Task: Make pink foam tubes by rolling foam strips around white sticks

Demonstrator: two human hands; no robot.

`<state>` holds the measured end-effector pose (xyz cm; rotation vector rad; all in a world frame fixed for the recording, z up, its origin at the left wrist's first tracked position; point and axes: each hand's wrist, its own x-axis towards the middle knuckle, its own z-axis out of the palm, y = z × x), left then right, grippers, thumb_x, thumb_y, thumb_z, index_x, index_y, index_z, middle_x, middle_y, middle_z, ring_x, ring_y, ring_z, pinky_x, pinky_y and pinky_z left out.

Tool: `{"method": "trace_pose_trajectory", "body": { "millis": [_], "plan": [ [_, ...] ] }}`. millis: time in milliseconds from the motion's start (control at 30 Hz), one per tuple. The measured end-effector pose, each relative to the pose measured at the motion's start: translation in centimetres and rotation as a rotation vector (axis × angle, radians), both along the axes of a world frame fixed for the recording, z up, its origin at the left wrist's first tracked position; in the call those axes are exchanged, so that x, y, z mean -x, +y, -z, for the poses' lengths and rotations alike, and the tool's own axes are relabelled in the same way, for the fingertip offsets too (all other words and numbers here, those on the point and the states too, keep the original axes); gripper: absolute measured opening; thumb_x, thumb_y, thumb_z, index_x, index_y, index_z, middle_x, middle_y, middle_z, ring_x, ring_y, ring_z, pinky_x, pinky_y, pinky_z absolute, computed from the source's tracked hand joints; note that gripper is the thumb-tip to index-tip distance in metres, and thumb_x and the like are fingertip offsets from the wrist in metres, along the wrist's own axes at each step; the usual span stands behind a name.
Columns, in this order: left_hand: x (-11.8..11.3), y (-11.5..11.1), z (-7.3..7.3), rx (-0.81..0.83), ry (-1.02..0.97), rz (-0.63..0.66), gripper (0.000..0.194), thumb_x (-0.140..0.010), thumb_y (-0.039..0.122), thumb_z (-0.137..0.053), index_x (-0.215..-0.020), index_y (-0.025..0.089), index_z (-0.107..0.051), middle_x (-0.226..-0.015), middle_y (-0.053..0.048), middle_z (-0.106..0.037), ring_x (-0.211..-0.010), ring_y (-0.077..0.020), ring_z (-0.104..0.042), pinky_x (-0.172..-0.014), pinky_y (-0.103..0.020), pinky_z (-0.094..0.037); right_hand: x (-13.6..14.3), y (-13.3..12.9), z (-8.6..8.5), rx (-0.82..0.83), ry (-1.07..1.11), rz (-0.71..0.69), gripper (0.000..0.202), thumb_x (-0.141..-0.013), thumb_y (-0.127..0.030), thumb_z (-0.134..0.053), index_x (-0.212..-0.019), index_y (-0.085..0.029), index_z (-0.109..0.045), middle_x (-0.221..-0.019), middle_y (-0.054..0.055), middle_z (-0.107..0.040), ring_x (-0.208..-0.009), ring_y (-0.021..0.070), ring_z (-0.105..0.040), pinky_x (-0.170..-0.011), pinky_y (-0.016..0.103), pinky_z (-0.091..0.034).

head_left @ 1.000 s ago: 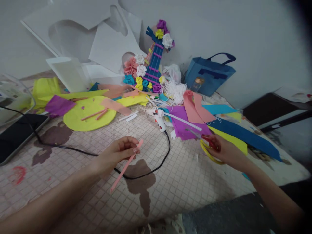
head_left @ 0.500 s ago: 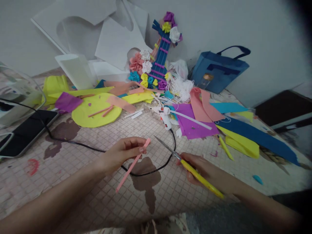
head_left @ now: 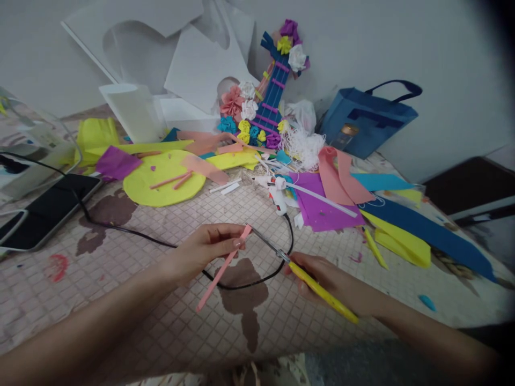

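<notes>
Pink and slim, the strip [head_left: 217, 279] slants above the desk [head_left: 161, 332], pinched near its upper end in the narrow grip of the left hand [head_left: 219, 246], while the right hand [head_left: 330, 276] has its grip round the yellow handles of the scissors [head_left: 267, 242], whose blade tips are at that same end. Beyond them a white glue gun [head_left: 277, 202] lies beside a purple sheet [head_left: 322, 220], its black cord [head_left: 233, 288] curving across the desk; farther back, a blue guitar shape [head_left: 276, 91] with paper flowers stands left of a blue bag [head_left: 374, 134].
</notes>
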<state>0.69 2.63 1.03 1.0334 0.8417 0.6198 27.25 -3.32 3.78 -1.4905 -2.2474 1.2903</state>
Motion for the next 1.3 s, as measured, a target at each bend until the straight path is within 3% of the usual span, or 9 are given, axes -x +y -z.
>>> {"method": "trace_pose_trajectory", "body": {
  "millis": [333,700,1300],
  "plan": [
    [0.1,0.2,0.2,-0.009,-0.010,-0.019,0.027,-0.076,0.030,-0.069,-0.101,0.022,-0.069,-0.085,-0.001,-0.066,-0.076,-0.0113,-0.055,-0.069,-0.022,-0.042,0.3,0.5,0.2,0.092,0.074,0.013,0.008,-0.081,-0.021,-0.051,-0.087,-0.016,-0.051,-0.073,0.001,-0.057,-0.061,0.0121,-0.052,-0.054,0.022,-0.039],
    [0.1,0.4,0.1,-0.022,-0.037,0.016,0.022,-0.076,0.028,-0.070,-0.097,0.022,-0.070,-0.075,0.001,-0.064,-0.067,-0.0066,-0.051,-0.062,-0.017,-0.037,0.0,0.7,0.3,0.167,0.153,0.011,0.006,-0.082,-0.015,-0.048,-0.085,-0.017,-0.052,-0.073,0.000,-0.059,-0.062,0.0106,-0.054,-0.054,0.019,-0.040],
    [0.2,0.4,-0.6,-0.139,0.086,0.019,0.020,-0.075,0.029,-0.068,-0.091,0.018,-0.069,-0.072,0.000,-0.062,-0.067,-0.0113,-0.051,-0.062,-0.023,-0.039,0.1,1.1,-0.8,0.094,0.092,-0.048,0.003,-0.083,-0.019,-0.049,-0.081,-0.017,-0.050,-0.070,0.001,-0.060,-0.062,0.0115,-0.055,-0.055,0.020,-0.040]
  ]
}}
